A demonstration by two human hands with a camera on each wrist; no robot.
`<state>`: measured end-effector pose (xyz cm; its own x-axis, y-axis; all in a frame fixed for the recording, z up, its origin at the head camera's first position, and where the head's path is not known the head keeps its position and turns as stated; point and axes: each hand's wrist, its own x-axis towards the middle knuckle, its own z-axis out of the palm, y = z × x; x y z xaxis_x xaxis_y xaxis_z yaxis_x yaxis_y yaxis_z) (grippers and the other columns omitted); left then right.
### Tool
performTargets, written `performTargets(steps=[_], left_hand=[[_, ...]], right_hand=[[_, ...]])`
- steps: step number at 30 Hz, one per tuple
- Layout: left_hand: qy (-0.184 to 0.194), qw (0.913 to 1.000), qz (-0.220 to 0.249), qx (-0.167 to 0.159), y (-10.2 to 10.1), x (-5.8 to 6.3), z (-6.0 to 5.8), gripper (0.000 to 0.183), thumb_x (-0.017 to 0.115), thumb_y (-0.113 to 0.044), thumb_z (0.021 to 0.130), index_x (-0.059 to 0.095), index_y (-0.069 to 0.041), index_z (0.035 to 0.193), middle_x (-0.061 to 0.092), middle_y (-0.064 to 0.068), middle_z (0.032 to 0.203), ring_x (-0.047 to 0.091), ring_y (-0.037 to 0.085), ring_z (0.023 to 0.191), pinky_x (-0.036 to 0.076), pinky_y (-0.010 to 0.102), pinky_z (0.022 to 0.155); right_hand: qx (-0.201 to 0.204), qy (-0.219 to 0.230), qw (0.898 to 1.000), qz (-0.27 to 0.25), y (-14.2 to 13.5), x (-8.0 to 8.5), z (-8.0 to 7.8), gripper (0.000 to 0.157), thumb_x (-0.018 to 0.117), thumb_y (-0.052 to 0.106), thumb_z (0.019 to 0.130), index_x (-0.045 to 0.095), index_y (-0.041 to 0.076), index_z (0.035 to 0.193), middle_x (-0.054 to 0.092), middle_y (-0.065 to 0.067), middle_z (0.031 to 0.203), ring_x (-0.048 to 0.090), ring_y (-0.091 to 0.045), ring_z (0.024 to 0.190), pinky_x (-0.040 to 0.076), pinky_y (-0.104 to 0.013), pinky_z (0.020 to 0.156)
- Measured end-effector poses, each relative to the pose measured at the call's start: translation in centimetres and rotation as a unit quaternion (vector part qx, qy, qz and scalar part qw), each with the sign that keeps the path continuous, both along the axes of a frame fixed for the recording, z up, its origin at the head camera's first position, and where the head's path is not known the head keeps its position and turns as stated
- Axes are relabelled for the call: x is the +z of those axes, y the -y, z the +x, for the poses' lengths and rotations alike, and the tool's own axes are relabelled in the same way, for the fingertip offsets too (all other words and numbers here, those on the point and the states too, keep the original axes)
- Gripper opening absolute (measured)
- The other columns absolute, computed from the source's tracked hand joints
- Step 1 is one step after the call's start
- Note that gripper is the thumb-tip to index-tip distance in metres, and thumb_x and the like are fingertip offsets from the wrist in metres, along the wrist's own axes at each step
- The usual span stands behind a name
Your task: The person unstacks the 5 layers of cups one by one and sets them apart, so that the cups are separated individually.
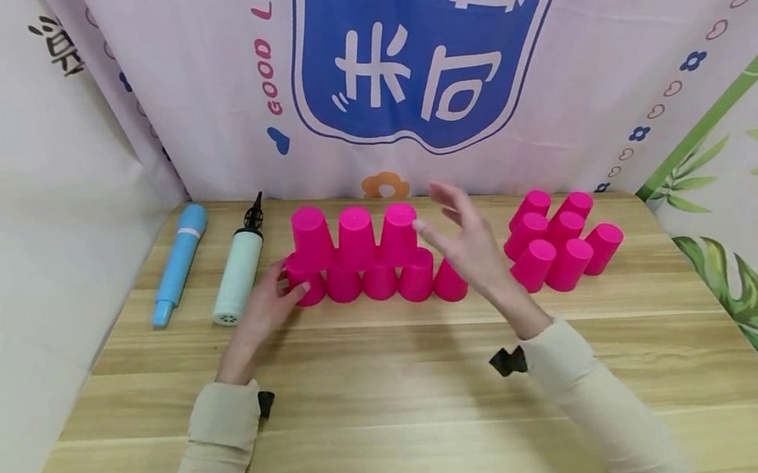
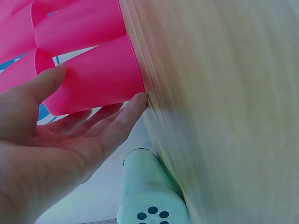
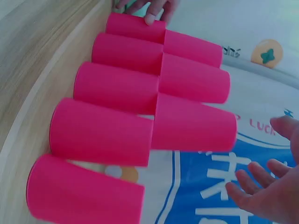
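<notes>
A row of several upside-down pink plastic cups (image 1: 380,282) stands on the table, with three more cups (image 1: 357,241) bridging them as an upper layer. My left hand (image 1: 269,301) holds the bottom row's left-end cup (image 2: 100,77), thumb on its front and fingers round its outer side. Beside the upper layer's right-end cup (image 3: 194,123), my right hand (image 1: 468,245) is raised with spread, relaxed fingers and nothing in its grasp. Partly behind that hand stands the bottom row's right-end cup (image 3: 86,189), which bears no cup on top.
Several more pink cups (image 1: 569,264) stand grouped on the right of the wooden table (image 1: 402,423). To the left lie a pale green hand pump (image 1: 239,276) with a black nozzle and a blue pump-like tube (image 1: 178,267). A printed cloth (image 1: 217,130) hangs behind the table.
</notes>
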<state>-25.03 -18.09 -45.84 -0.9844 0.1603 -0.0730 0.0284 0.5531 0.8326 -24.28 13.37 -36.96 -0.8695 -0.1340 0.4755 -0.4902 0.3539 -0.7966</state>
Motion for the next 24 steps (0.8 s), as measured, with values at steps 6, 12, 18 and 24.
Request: performTargets(steps=[6,12,18,24], left_hand=[[-0.002,1.0,0.007,0.001,-0.1,0.1,-0.1,0.064,0.053,-0.022,0.099,0.021,-0.001,0.151,0.037,0.026,0.146,0.049,0.044,0.123,0.045,0.05,0.101],[-0.011,0.9999,0.006,0.003,-0.1,0.2,-0.1,0.064,0.053,-0.023,0.099,0.022,0.0,0.15,0.037,0.026,0.146,0.048,0.044,0.125,0.044,0.05,0.101],[-0.016,0.9999,-0.001,0.002,-0.1,0.1,-0.1,0.062,0.052,-0.024,0.1,0.024,0.0,0.15,0.037,0.026,0.146,0.048,0.043,0.125,0.043,0.051,0.102],[-0.015,0.9999,-0.003,0.001,0.0,0.0,-0.1,0.062,0.052,-0.024,0.1,0.023,0.0,0.15,0.037,0.026,0.146,0.047,0.043,0.126,0.043,0.051,0.102]], right_hand=[[0.007,0.064,0.996,0.056,2.5,-0.5,-1.0,0.074,0.074,0.029,0.086,0.037,0.009,0.146,0.044,-0.008,0.144,0.043,-0.023,0.13,0.036,-0.041,0.11],[-0.001,0.06,0.997,0.056,3.6,-1.2,-1.5,0.07,0.075,0.021,0.085,0.04,0.006,0.144,0.048,-0.009,0.139,0.05,-0.022,0.121,0.043,-0.037,0.104],[-0.014,0.057,0.997,0.052,4.0,-1.8,-1.8,0.066,0.074,0.017,0.085,0.041,0.006,0.141,0.051,-0.01,0.134,0.054,-0.021,0.113,0.046,-0.037,0.1],[-0.019,0.074,0.995,0.059,4.0,-2.4,-2.1,0.067,0.073,0.011,0.085,0.039,0.003,0.142,0.054,-0.013,0.126,0.057,-0.025,0.108,0.051,-0.039,0.093]])
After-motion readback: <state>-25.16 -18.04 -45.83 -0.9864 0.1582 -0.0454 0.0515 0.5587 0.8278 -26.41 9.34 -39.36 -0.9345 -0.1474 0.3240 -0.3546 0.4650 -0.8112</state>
